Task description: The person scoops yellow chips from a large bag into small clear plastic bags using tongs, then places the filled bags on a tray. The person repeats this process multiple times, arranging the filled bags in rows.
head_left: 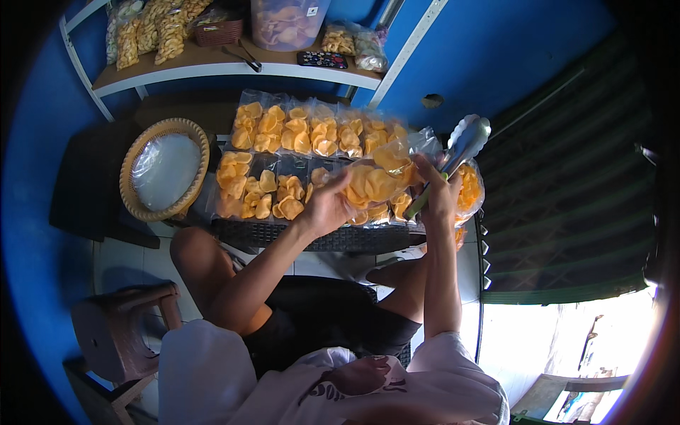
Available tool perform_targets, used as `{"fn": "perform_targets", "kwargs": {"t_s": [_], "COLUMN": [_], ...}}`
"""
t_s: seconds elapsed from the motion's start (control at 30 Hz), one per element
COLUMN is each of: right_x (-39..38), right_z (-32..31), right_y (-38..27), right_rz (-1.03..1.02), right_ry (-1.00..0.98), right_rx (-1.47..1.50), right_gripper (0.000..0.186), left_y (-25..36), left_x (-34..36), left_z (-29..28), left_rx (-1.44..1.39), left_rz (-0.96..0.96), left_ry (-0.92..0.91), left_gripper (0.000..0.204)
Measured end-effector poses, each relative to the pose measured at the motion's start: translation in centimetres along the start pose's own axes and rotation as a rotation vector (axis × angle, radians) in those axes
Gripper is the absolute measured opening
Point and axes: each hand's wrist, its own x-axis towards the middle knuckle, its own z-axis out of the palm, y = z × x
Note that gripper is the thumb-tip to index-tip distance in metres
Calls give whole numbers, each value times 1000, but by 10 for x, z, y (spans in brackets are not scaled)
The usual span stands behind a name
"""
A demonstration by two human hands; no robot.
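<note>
A clear plastic bag of orange crackers [375,184] is raised over the low dark table [297,237]. My left hand [331,202] grips its left end. My right hand [438,184] is at the bag's right end, closed on metal tongs [464,142] with a green handle, and appears to hold the bag too. Beneath and behind them lie two rows of filled cracker bags [297,127]. At the table's right end sits a large bag of orange crackers [467,191], partly hidden by my right arm.
A wicker tray [127,170] with plastic bags stands at the left, above a brown stool [117,333]. A shelf [177,78] behind holds snack bags, a basket, tongs and a plastic bucket. A dark shutter [567,198] is on the right, bright opening below it.
</note>
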Motion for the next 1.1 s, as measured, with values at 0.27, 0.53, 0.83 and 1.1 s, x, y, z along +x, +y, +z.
{"fn": "perform_targets", "kwargs": {"t_s": [0.27,0.53,0.83,1.1], "right_x": [21,17,8,0], "right_z": [1,19,15,16], "right_y": [34,115,152,152], "right_rz": [125,233,295,337], "right_ry": [-407,-548,-419,-552], "right_rx": [30,177,229,33], "right_gripper": [27,47,36,48], "left_y": [13,-1,-12,-20], "left_x": [-22,-38,-67,-90], "left_z": [-23,-36,-57,-63], "left_rx": [353,807,788,861], "left_rz": [-176,-112,-285,-276], "left_ry": [89,272,418,387], "left_gripper": [59,66,68,51]}}
